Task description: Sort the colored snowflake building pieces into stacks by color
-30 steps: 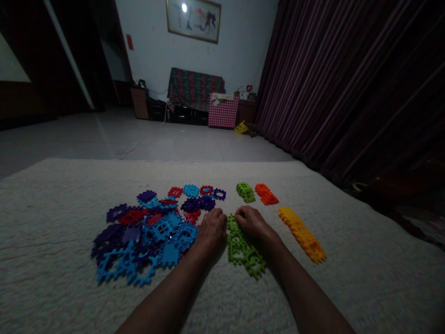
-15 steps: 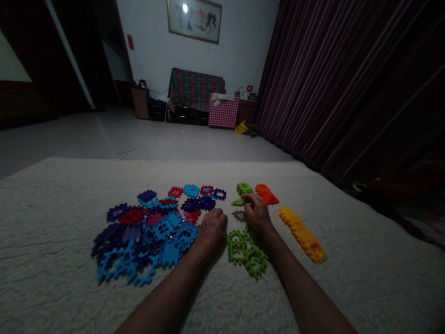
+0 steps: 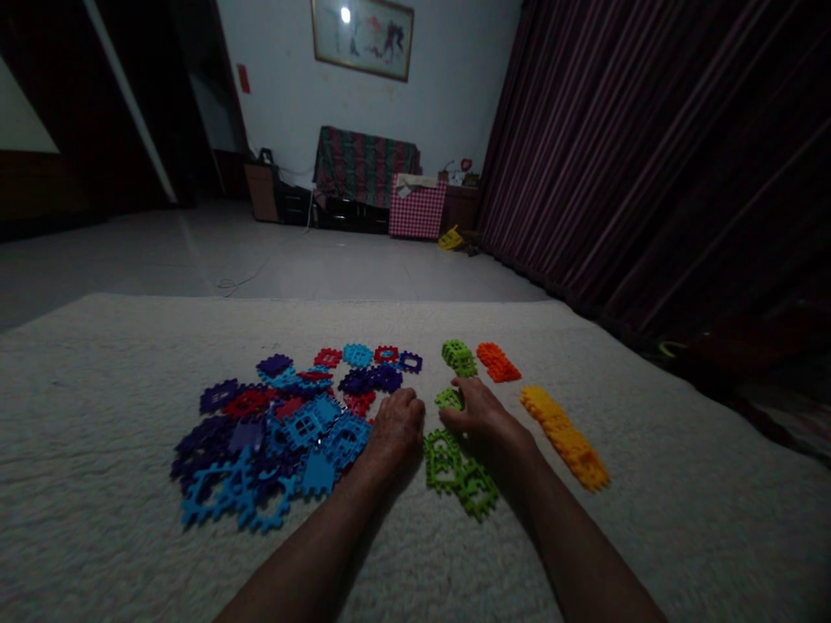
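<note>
My right hand (image 3: 484,414) is low over the blanket with its thumb and fingers spread apart around a small green toothed plastic building piece (image 3: 447,398). Just beyond its fingertips lies a row of overlapping green pieces (image 3: 459,356). Larger green frame pieces (image 3: 443,460) lie below the hand, which covers part of them. My left hand (image 3: 396,426) rests on the blanket, fingers curled together, nothing visible in them. It sits at the right edge of a mixed pile, beside a red piece (image 3: 359,403) and light blue pieces (image 3: 318,426).
Purple pieces (image 3: 221,395) fill the pile's left side. To the right lie a short orange row (image 3: 498,362) and a longer yellow row (image 3: 564,437). All rest on a pale quilted blanket (image 3: 130,346). Beyond are a tiled floor (image 3: 344,266) and a dark curtain (image 3: 603,147).
My right hand has come down and nearer to me, its fingers opening. The green piece it pinched above the blanket now appears lower, between thumb and fingers. My left hand stays still.
</note>
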Demonstrator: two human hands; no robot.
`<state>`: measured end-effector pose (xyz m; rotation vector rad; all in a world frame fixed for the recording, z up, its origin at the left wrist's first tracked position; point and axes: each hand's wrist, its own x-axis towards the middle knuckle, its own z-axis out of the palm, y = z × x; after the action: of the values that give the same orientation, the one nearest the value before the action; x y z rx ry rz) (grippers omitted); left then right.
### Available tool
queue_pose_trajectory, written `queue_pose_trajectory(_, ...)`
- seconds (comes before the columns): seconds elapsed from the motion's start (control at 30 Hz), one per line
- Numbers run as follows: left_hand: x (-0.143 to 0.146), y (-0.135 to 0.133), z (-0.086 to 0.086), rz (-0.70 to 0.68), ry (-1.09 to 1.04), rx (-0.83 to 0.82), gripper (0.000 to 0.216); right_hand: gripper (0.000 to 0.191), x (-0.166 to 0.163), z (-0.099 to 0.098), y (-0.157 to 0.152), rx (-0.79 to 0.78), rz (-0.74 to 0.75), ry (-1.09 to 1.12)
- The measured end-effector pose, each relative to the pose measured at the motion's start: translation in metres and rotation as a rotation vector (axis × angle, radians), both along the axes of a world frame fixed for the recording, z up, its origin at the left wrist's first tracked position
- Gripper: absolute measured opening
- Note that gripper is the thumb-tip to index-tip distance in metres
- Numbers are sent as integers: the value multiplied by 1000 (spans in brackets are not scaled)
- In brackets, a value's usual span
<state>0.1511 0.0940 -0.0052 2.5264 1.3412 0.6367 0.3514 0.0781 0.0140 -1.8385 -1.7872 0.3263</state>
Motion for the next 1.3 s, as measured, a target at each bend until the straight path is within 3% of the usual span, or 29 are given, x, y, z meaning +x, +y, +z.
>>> queue_pose_trajectory(0.17, 1, -1, 0, 6, 0, -8, 23, 44, -3, -7, 17, -52, -58, -110)
queue_pose_trajectory(0.4, 0, -1, 0, 5, 9, -16, 24, 62, 25, -17, 45, 302, -323, 127)
queue_pose_trajectory(0.53, 0, 0, 1, 5, 15, -26, 22, 65, 32, -30, 52, 406, -346, 154)
queue_pose_trajectory(0.73, 0, -2, 3, 12, 14, 2, 23, 60, 32, -40, 55, 410, -346, 95)
queue_pose_trajectory(1.07, 0, 2, -5, 0, 10, 16, 24, 62, 27, -35, 55, 358, -385, 62)
queue_pose_trajectory(1.3, 0, 0, 0, 6, 13, 10, 27, 61, 26, -32, 46, 388, -396, 115)
